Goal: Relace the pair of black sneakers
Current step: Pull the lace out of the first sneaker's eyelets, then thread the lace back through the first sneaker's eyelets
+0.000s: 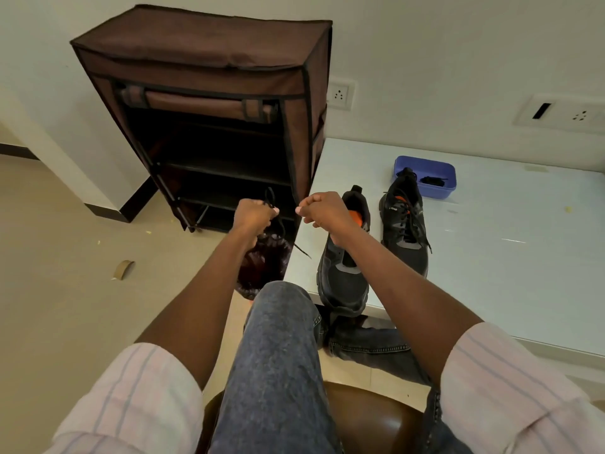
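A black lace [273, 204] is gripped in the clenched left hand [253, 216], its loose end trailing down past the table [510, 244] edge. The right hand [322, 209] is also curled tight, though whether the lace reaches into it cannot be told. 2 black sneakers stand on the table: the near sneaker [343, 273] is seen without a lace, the far sneaker [406, 231] is laced. A spare lace [432, 181] lies in the blue tray [438, 191]. The step in hand appears to be straightening the lace; next, a tip must be fed into the near sneaker's lowest eyelet.
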Motion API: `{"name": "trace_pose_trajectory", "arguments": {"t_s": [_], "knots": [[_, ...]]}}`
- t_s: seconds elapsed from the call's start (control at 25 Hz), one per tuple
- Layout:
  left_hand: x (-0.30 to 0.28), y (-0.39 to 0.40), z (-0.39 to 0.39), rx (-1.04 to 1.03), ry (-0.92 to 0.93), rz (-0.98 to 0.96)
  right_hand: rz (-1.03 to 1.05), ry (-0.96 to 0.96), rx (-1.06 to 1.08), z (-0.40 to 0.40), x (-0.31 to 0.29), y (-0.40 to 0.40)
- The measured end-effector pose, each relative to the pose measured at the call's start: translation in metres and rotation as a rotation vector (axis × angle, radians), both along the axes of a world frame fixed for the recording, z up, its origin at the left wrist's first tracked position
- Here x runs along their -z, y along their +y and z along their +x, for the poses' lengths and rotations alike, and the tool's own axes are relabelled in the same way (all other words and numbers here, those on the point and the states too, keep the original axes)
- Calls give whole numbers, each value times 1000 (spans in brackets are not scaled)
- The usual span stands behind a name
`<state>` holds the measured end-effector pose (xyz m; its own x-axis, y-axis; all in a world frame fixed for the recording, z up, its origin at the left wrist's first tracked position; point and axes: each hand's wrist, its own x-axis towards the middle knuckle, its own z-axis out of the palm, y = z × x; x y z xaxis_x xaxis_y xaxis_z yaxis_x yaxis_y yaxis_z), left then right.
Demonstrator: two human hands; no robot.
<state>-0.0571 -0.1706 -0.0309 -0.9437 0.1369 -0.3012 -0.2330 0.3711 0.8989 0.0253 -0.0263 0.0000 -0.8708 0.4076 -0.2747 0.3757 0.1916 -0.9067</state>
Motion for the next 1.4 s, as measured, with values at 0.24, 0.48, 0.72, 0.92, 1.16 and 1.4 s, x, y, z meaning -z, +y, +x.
{"name": "trace_pose_trajectory", "arguments": {"t_s": [0.24, 0.48, 0.72, 0.92, 1.16, 1.4], "knots": [[4, -15, -46, 12, 106, -173, 69, -57, -41, -15, 29, 3], [26, -14, -61, 141, 87, -411, 80, -83, -50, -19, 46, 15], [23, -23, -54, 175, 131, -676, 87, -30, -23, -8, 39, 17], [8, -21, -33, 199, 189, -571, 134, 23, 36, 5, 24, 23], [-16, 35, 25, 347, 328, -527, 208, 94, 101, 44, 31, 27], [-10, 104, 80, 471, 450, -445, 481, 163, 251, 93, 60, 73]]}}
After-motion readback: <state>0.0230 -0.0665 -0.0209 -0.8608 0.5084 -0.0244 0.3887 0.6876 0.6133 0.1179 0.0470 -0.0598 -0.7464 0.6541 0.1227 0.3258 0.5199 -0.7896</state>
